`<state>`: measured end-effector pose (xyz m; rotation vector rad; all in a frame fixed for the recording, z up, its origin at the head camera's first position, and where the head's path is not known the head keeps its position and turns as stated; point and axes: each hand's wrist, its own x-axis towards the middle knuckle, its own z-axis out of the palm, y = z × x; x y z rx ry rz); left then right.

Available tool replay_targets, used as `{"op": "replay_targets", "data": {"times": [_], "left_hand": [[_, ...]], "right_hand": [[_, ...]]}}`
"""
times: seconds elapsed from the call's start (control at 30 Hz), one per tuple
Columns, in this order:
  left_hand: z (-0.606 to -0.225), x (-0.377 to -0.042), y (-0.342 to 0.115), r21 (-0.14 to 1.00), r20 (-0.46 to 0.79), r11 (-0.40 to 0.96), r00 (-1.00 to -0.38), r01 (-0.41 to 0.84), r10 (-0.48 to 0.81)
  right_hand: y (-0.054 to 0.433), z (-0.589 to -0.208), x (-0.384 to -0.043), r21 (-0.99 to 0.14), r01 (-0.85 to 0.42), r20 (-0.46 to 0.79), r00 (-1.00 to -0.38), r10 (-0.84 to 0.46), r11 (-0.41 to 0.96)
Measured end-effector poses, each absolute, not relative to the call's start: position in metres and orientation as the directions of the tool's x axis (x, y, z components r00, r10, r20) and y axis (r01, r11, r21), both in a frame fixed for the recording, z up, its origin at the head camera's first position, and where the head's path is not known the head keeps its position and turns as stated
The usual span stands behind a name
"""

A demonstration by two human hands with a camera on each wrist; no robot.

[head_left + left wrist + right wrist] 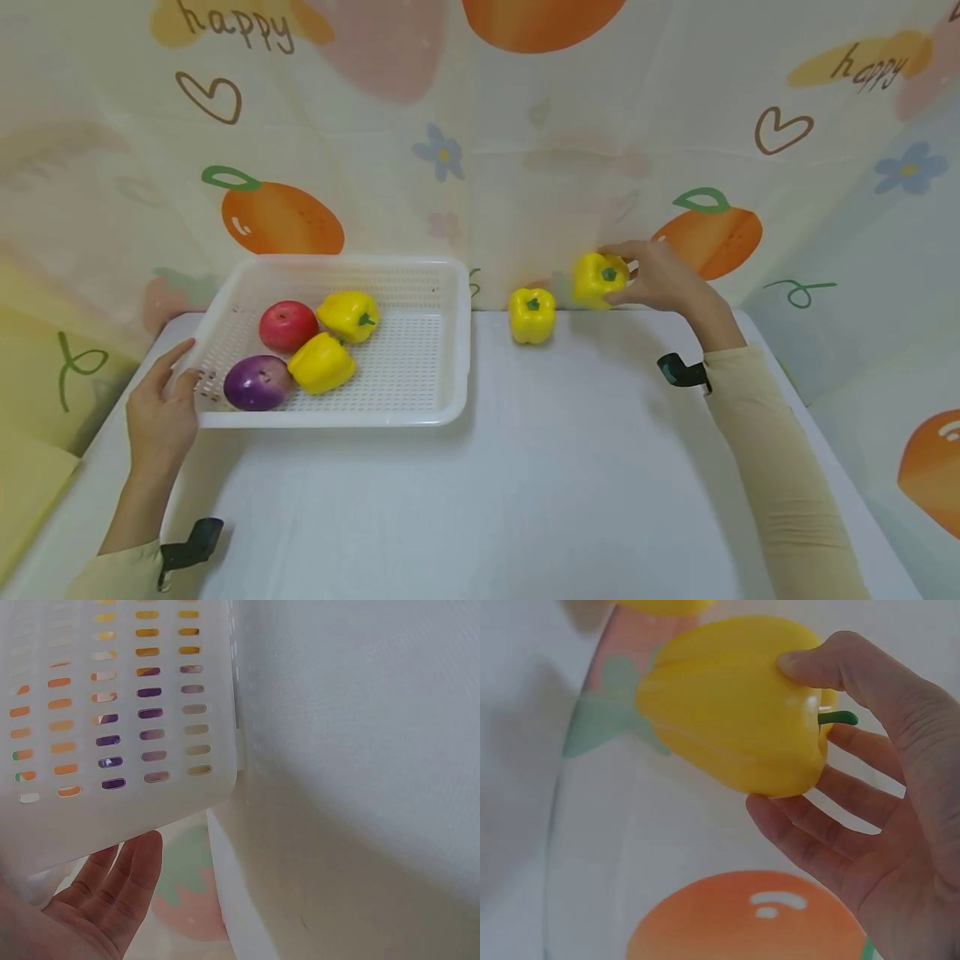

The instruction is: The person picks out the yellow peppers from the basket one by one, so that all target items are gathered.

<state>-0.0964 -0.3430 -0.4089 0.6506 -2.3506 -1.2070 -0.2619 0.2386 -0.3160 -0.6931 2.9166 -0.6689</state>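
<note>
at far left, my left hand (161, 412) is gripping the left rim of the basket (330, 420), thumb at the edge and fingers fairly straight outside, presumably for steadying it. inside, a purple vegetable (257, 385), a red fruit (288, 326) and two yellow peppers (322, 364) are lying bunched toward the left, likely bracing one another. rightward, a third pepper (532, 321) is standing apart on the table (487, 500). farther right, above the table's back edge, my right hand (663, 283) is pinching a fourth pepper (592, 282) near its stem end, fingers partly spread, probably for a secure hold.
</note>
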Motion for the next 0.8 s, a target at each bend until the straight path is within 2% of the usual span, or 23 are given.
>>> {"op": "replay_targets", "data": {"times": [0.23,0.47,0.8], "left_hand": [[-0.408,-0.096,-0.342,0.833,0.147,0.511,-0.805,-0.213,-0.575],[-0.409,-0.096,-0.343,0.828,0.154,0.518,-0.801,-0.215,-0.579],[-0.411,-0.097,-0.343,0.833,0.156,0.512,-0.798,-0.21,-0.582]], "right_hand": [[0.252,-0.339,-0.272,-0.399,-0.419,-0.033,-0.882,-0.47,0.816],[0.254,-0.347,-0.274,-0.405,-0.347,-0.188,-0.874,-0.448,0.846],[0.254,-0.355,-0.276,-0.433,-0.294,-0.276,-0.857,-0.436,0.852]]}}
